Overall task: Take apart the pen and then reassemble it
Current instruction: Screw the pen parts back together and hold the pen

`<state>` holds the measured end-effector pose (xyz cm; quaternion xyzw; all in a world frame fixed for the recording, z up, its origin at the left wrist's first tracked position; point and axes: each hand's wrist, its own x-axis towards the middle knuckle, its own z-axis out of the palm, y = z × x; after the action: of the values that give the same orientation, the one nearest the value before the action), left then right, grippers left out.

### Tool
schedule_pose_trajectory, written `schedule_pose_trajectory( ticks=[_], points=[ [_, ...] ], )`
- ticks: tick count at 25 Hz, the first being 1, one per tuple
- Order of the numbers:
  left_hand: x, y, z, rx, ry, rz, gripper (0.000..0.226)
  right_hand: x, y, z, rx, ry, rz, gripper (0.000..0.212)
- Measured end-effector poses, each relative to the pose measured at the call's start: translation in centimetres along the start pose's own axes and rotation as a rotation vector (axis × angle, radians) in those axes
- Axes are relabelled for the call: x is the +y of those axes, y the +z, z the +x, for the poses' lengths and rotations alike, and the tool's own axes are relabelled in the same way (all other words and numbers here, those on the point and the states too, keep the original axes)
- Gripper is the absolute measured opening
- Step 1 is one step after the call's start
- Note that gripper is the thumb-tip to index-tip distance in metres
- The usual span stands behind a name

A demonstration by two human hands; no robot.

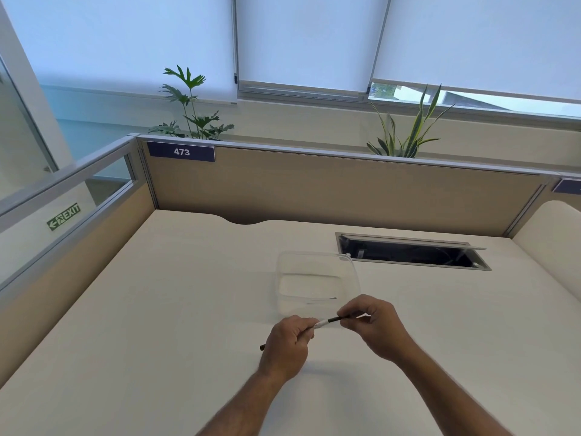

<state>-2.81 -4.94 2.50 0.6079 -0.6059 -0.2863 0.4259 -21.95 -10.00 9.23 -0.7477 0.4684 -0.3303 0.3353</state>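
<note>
A thin pen (327,322) with a dark body and a white middle band is held level above the desk, between both hands. My left hand (287,347) is closed around its left part, and the dark tail end sticks out below the fist. My right hand (374,325) pinches the right end with fingertips and thumb. Just behind the hands stands a clear plastic container (317,262), and a thin, small part lies inside it near the front wall.
The cream desk (157,309) is fenced by tan partition panels at the back and left. An open cable hatch (412,253) lies at the back right. Two plants stand behind the partition.
</note>
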Motion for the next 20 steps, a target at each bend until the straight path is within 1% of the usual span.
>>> schedule_pose_trajectory(
  ticks=[6,9,14,20],
  points=[
    [-0.1,-0.1,-0.1,-0.039,0.014,0.011,0.026,0.3,-0.1,-0.2,-0.065,0.09,0.023,0.026],
    [-0.2,-0.2,-0.2,-0.067,0.033,0.008,0.024,0.5,-0.1,-0.2,-0.098,0.082,0.008,0.026],
    [0.4,-0.2,-0.1,-0.108,0.067,0.022,0.025,0.5,0.3,-0.4,-0.142,0.07,0.002,0.018],
    [0.8,-0.3,0.0,-0.141,0.095,0.04,0.023,0.8,0.6,-0.4,-0.14,0.06,-0.001,0.019]
  ],
)
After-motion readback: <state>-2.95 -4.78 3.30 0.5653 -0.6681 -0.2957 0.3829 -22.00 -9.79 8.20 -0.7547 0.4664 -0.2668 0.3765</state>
